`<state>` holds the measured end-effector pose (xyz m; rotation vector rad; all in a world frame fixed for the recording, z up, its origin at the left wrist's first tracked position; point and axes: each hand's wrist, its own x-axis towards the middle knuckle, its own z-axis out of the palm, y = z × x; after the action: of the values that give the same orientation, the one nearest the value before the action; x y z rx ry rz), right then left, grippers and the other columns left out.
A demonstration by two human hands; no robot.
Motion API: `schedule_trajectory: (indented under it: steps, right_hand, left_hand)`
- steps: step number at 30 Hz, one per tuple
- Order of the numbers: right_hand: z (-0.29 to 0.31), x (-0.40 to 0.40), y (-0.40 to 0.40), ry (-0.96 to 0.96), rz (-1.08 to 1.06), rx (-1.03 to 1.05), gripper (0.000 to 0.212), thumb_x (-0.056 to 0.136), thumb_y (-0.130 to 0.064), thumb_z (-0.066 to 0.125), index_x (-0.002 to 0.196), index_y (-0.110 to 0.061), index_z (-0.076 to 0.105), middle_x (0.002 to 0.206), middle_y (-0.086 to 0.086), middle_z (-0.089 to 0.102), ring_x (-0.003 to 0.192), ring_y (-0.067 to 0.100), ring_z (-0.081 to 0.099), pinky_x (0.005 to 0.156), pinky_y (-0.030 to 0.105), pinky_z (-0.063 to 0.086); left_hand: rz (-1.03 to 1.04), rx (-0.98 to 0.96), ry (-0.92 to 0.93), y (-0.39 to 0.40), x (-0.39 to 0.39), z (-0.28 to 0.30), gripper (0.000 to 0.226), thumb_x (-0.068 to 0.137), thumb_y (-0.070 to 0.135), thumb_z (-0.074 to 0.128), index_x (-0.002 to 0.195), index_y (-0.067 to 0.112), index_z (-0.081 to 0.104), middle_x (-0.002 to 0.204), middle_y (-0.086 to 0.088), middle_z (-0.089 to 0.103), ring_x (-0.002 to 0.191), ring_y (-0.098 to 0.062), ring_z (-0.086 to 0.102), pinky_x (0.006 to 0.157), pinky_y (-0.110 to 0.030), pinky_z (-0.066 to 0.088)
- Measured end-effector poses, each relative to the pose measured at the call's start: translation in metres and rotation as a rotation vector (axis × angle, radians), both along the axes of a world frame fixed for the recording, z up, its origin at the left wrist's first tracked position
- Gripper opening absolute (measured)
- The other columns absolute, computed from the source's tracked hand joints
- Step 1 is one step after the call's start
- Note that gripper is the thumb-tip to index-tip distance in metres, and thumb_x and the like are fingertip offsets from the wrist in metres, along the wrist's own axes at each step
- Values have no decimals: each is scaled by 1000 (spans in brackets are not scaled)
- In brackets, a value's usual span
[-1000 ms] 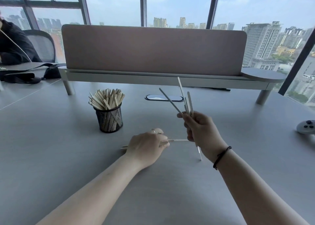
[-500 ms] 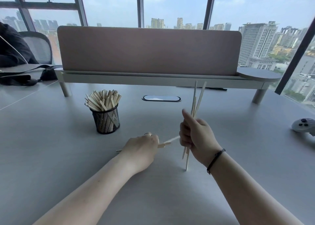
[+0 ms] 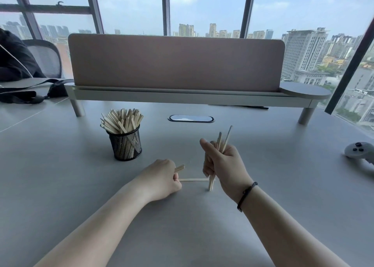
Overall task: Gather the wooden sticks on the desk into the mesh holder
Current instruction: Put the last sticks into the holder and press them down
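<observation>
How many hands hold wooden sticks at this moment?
2. The left hand grips a few sticks near the desk surface; the right hand holds an upright bundle, its lower ends on the desk. Fingers may hide more sticks.

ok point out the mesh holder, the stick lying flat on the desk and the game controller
mesh holder [image 3: 125, 145], head view, front of its black mesh wall
stick lying flat on the desk [image 3: 193, 179], head view, middle of its length
game controller [image 3: 357, 150], head view, its grey top face
</observation>
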<state>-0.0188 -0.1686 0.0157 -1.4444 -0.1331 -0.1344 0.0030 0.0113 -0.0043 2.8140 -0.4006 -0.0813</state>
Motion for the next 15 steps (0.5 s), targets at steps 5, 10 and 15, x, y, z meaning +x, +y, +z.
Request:
schedule_trajectory:
  steps: [5,10,15]
  right_hand:
    - [0,2,-3,48,13,75,53,93,-25,65,57,-19,28,48,0,25,42,16,18,44,24,22]
    - [8,2,-14,82,-47,130,55,94,-26,64,49,-24,33,50,-2,25,43,14,16,43,23,18]
    - [1,2,-12,82,-36,103,55,93,-26,65,51,-23,30,51,-1,23,44,15,16,45,23,19]
  left_hand:
    - [-62,50,-63,-1,-1,-1,13,84,22,49,84,17,61,91,-2,67,83,-27,64,72,-35,54]
    - [-47,17,10,1,-1,3,11,77,19,53,84,22,62,85,6,65,79,-18,64,71,-31,55]
    - [-7,-19,59,3,-2,6,11,70,25,56,76,21,64,79,7,66,73,-15,64,69,-34,58]
